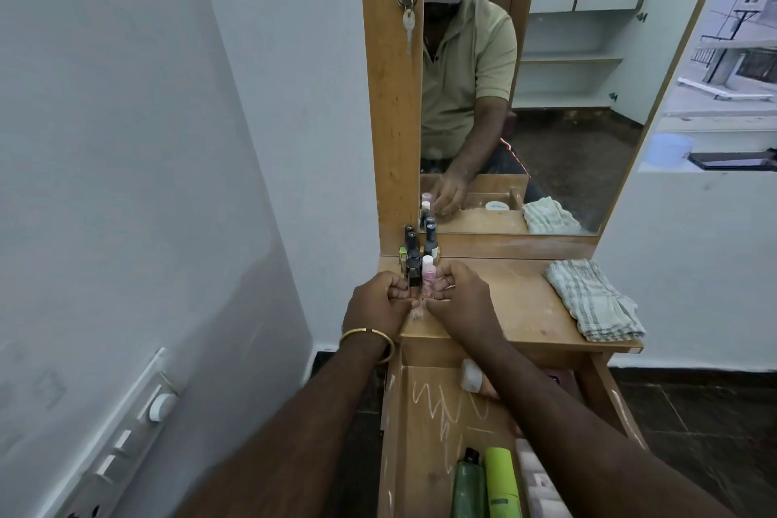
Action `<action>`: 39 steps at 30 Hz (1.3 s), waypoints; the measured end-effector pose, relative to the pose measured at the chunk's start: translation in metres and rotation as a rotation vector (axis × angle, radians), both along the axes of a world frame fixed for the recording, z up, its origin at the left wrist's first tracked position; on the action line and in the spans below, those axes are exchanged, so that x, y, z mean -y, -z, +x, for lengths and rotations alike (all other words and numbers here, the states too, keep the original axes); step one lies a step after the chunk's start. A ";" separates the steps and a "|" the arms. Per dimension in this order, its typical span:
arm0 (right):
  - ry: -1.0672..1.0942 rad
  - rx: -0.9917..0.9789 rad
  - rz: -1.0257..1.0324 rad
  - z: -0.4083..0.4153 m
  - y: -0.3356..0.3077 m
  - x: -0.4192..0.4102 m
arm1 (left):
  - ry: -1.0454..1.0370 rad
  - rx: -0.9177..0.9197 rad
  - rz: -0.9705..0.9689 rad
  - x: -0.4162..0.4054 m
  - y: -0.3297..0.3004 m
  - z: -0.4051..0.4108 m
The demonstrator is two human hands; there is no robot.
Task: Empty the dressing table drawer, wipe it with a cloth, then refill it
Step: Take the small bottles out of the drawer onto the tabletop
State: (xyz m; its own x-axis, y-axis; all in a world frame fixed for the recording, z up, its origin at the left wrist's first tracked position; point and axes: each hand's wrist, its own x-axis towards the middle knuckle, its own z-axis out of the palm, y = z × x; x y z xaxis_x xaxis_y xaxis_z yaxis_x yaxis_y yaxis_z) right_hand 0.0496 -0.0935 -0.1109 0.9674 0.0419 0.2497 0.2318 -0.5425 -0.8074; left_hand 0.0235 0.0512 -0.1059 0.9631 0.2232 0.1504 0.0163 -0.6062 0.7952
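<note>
The wooden drawer is pulled open below the dressing table top. A dark green bottle, a lime green tube and a pale box lie in its near end; a white item lies at its far end. On the table's left corner stand several small nail polish bottles. My left hand grips a dark-capped bottle. My right hand pinches a pink bottle with a white cap. A folded checked cloth lies on the right of the table top.
A tall mirror in a wooden frame stands behind the table, with a key in a lock on its left panel. A white wall with a switch panel is close on the left. Dark floor tiles lie to the right.
</note>
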 end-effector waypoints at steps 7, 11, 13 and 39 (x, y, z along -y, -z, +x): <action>0.037 -0.004 0.046 0.001 0.005 -0.003 | -0.029 -0.013 0.046 0.003 -0.003 0.001; 0.040 -0.002 0.060 -0.001 0.006 -0.001 | -0.034 -0.013 0.046 0.005 -0.004 -0.002; 0.023 -0.021 0.072 -0.002 0.004 0.002 | -0.037 -0.027 0.035 0.006 -0.007 -0.003; -0.263 -0.135 -0.530 -0.114 -0.029 0.053 | 0.029 -0.017 0.308 0.042 -0.027 -0.095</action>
State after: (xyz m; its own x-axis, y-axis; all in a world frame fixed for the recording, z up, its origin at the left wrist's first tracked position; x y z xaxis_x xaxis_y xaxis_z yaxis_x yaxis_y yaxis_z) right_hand -0.0644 -0.1461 -0.0817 0.9296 0.3684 0.0050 0.3265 -0.8174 -0.4746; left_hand -0.0712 0.0095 -0.0787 0.9713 0.1424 0.1905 0.0075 -0.8188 0.5741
